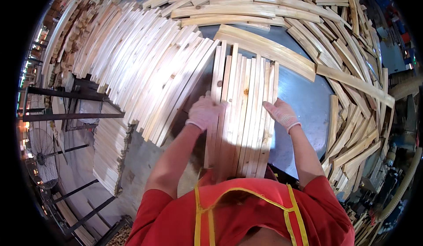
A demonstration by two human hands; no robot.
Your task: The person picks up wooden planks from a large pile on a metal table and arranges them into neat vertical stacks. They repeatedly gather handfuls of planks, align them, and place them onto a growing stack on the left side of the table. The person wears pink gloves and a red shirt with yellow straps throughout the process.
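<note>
A bundle of long, narrow wooden slats [244, 109] lies side by side in front of my body, its near end close to my waist. My left hand [205, 111], in a pale knit glove, presses against the bundle's left side with its thumb near the top. On the opposite side, my gloved right hand [283, 113] grips the outermost slat, thumb over its upper edge. The two hands squeeze the slats between them. The fingers' undersides are partly hidden. The slats' far ends are uneven, and some show dark knots.
A long row of stacked slats [154, 74] stands to the left. Loose boards [352, 91] ring the blue-grey metal table [299, 127] at the back and right. One wide board [269, 52] lies across the table beyond the bundle. A black metal frame [72, 116] and a fan [42, 158] stand far left.
</note>
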